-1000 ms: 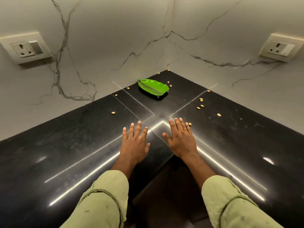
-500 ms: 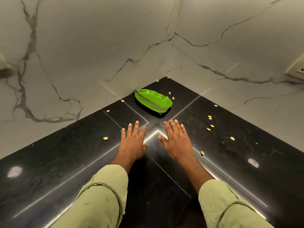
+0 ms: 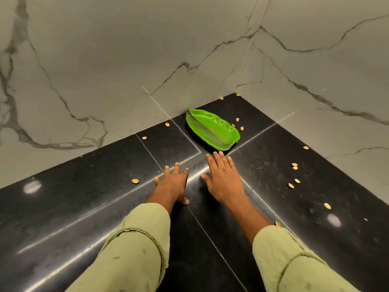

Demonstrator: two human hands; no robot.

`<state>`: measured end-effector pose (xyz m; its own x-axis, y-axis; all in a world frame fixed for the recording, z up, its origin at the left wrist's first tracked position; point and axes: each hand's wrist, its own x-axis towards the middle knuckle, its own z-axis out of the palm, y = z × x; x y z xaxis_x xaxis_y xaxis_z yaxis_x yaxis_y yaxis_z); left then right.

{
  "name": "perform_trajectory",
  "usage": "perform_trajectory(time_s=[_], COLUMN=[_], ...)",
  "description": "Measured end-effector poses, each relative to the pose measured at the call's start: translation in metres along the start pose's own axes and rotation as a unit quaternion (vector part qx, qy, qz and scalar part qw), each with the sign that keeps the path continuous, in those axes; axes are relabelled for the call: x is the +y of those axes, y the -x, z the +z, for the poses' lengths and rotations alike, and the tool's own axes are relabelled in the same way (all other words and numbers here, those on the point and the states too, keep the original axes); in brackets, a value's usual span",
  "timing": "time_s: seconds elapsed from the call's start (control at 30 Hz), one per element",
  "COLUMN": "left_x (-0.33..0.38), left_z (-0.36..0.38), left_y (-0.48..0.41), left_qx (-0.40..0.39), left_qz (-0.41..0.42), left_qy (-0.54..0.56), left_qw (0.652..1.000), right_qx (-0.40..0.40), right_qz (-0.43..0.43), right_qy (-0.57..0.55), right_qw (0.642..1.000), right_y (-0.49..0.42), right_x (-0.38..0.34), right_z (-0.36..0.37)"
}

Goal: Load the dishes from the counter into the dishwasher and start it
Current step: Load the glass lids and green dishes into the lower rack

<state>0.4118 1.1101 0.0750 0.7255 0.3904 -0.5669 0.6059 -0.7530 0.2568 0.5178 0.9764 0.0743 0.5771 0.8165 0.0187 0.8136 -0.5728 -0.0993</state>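
1. The green leaf-shaped dish (image 3: 212, 129) lies on the black desk (image 3: 84, 207), in the corner where the two marble walls (image 3: 126, 60) meet, in the same place as before.
2. The right hand (image 3: 224, 178) has moved forward in the last half second. Its straight fingers now reach the dish's near edge, where a clear gap lay earlier. Whether they touch it cannot be told. The hand holds nothing.
3. The left hand (image 3: 173, 183) has advanced too but trails the right, well short of the dish. Its fingers are spread flat over the desk and it holds nothing.
4. Pale shells (image 3: 294, 164) lie scattered on the desk around the dish, unmoved.
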Motion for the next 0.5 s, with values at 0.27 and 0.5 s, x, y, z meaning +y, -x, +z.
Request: perform_trajectory(time_s=[0.27, 0.5], left_x=[0.015, 0.019], left_z=[-0.015, -0.017], left_y=[-0.021, -0.038], left_qx=[-0.057, -0.089], left_qz=[-0.051, -0.076], left_qy=[0.017, 0.014], left_qw=[0.997, 0.993], right_qx=[-0.029, -0.033], right_qz=[-0.008, 0.034], right_qy=[0.045, 0.034], right_qw=[0.999, 0.998], right_y=[-0.08, -0.13], right_x=[0.034, 0.033], right_z=[-0.004, 0.022])
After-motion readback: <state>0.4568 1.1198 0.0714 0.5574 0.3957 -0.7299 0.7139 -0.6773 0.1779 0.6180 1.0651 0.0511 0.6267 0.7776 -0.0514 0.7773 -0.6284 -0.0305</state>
